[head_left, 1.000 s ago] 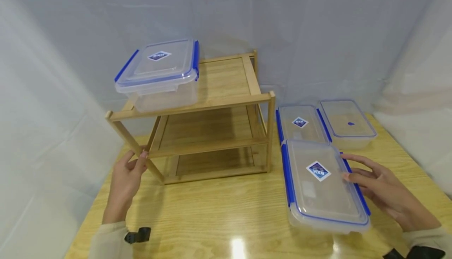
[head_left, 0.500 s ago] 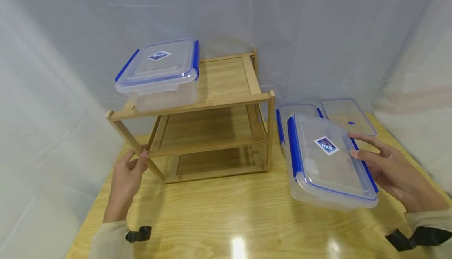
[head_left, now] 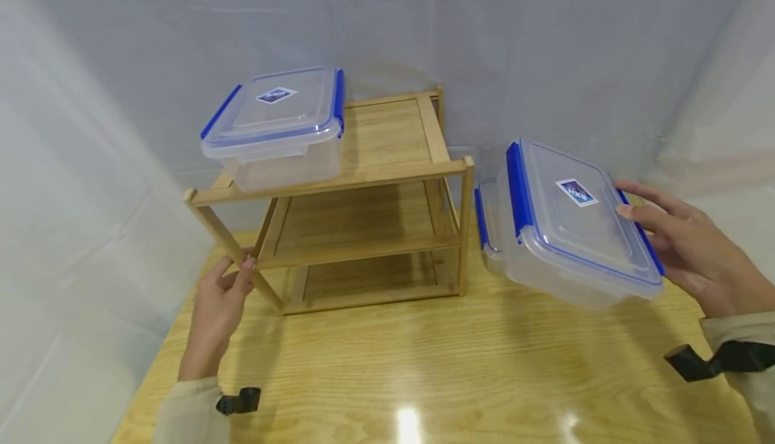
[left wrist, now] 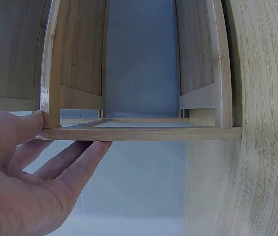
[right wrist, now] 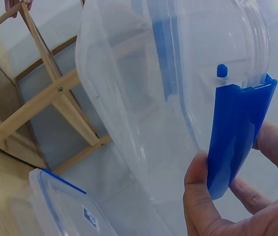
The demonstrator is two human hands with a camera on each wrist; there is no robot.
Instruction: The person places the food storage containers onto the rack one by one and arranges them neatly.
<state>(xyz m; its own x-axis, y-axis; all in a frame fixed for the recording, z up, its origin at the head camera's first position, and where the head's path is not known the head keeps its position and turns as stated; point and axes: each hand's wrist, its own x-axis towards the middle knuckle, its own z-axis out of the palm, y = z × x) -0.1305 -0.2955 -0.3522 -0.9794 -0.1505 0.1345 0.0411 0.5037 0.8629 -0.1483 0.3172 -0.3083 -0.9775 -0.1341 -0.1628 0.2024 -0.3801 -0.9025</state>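
- The right hand (head_left: 696,249) reaches in from the right, pinching the held container (head_left: 590,229) along its right blue latch (right wrist: 239,132), digits on both sides.
- The left hand (head_left: 218,309) pinches the near-left post (head_left: 215,229) of the wooden rack (head_left: 363,251) at its middle shelf.
- Lid up but tilted, the held container hangs above the table (head_left: 363,363), right of the wooden rack; its long axis runs far to near, the near end slanting right.
- Beyond it sits a partly hidden container (head_left: 492,222).
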